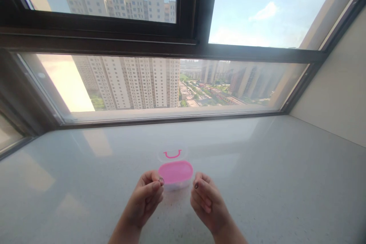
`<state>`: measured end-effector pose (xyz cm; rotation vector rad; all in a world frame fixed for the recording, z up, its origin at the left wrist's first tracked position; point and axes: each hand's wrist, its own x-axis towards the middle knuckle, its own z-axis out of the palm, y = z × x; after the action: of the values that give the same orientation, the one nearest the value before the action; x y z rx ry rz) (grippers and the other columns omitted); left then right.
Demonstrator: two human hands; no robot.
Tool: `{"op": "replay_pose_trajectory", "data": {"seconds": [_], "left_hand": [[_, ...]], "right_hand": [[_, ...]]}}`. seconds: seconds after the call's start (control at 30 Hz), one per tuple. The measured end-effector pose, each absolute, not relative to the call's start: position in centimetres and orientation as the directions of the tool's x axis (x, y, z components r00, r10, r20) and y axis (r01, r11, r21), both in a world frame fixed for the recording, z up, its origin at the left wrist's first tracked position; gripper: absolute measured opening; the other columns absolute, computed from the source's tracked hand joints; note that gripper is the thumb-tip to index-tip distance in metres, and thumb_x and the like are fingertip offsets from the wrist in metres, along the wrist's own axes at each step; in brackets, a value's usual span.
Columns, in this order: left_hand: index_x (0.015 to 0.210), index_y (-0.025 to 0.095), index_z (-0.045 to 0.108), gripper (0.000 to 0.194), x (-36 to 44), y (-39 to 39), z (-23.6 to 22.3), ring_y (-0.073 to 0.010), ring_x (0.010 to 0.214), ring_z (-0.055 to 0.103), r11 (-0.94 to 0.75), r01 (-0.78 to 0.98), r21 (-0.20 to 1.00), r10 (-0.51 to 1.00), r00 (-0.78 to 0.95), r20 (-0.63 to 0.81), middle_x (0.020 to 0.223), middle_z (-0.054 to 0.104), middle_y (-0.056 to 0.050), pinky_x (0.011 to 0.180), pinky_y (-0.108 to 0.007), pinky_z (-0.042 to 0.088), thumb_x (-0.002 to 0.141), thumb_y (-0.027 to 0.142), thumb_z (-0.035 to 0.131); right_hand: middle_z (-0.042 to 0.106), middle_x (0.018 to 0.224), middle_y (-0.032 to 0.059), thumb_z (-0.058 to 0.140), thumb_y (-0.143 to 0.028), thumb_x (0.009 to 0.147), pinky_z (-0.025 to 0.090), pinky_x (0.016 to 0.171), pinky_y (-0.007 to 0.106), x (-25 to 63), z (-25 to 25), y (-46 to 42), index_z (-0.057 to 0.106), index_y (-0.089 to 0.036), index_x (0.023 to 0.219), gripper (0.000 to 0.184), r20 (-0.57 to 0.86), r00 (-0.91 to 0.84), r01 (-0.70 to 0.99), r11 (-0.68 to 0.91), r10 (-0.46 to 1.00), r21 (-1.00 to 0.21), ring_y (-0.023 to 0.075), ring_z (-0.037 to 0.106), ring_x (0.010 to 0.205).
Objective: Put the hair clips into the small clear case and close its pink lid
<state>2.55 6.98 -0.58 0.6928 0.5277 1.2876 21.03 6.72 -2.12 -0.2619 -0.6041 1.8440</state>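
Note:
My left hand [148, 190] is closed, with a small dark ring [161, 181] pinched between thumb and forefinger. Opposite it, my right hand [207, 198] pinches a small dark loop [196, 185], which looks like thin metal; its exact kind is too small to make out. Between and just beyond the hands stands an oval box [175, 172] with a pink top surface and a see-through lower body. Behind the box is a clear piece [183, 148] with a pink handle [173, 155], apparently its lid. My fingers partly overlap the box's left edge in view.
The box stands on a wide, glossy, pale sill [257, 167] with patches of reflected light. A dark-framed window [171, 47] rises along its far side, with tall buildings outside. A white wall [331, 91] bounds the right.

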Motion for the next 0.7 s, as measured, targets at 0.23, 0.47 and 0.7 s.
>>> {"op": "replay_pose_trajectory", "data": {"seconds": [0.23,0.47,0.7], "left_hand": [[0.063,0.014,0.064,0.012,-2.0,7.7,0.7,-0.0009,0.034,0.015,-0.015,-0.63,0.776,1.0,0.008,0.026,0.036,0.027,0.013,0.036,-0.013,0.02,0.068,0.019,0.074],[0.062,0.015,0.061,0.013,-4.9,8.2,1.0,-0.0017,0.031,0.026,-0.152,-0.627,0.764,0.98,-0.195,0.035,0.033,0.036,0.012,0.036,-0.014,0.023,0.069,0.018,0.072],[0.056,0.016,0.054,0.021,-4.7,8.8,-0.4,-0.0014,0.029,0.027,-0.161,-0.642,0.749,0.966,-0.259,-0.014,0.032,0.036,0.013,0.033,-0.017,0.02,0.067,0.02,0.072]], "right_hand": [[0.03,0.038,-0.0136,0.071,-0.022,0.077,0.016,0.033,0.013,23.6,-1.7,8.1,0.061,-0.014,0.068,0.016,0.047,-0.187,-0.803,-0.125,0.981,-0.583,0.0013,0.012,0.033],[0.031,0.042,-0.0126,0.066,-0.016,0.081,0.019,0.033,0.013,26.8,-2.0,9.5,0.06,-0.015,0.067,0.015,0.051,-0.056,-0.893,-0.027,0.997,-0.45,0.0011,0.021,0.033],[0.036,0.041,-0.0131,0.068,-0.017,0.078,0.018,0.029,0.011,26.7,-3.9,10.2,0.06,-0.015,0.07,0.012,-0.037,-0.083,-0.928,-0.091,0.996,-0.362,-0.0003,0.03,0.031]]}}
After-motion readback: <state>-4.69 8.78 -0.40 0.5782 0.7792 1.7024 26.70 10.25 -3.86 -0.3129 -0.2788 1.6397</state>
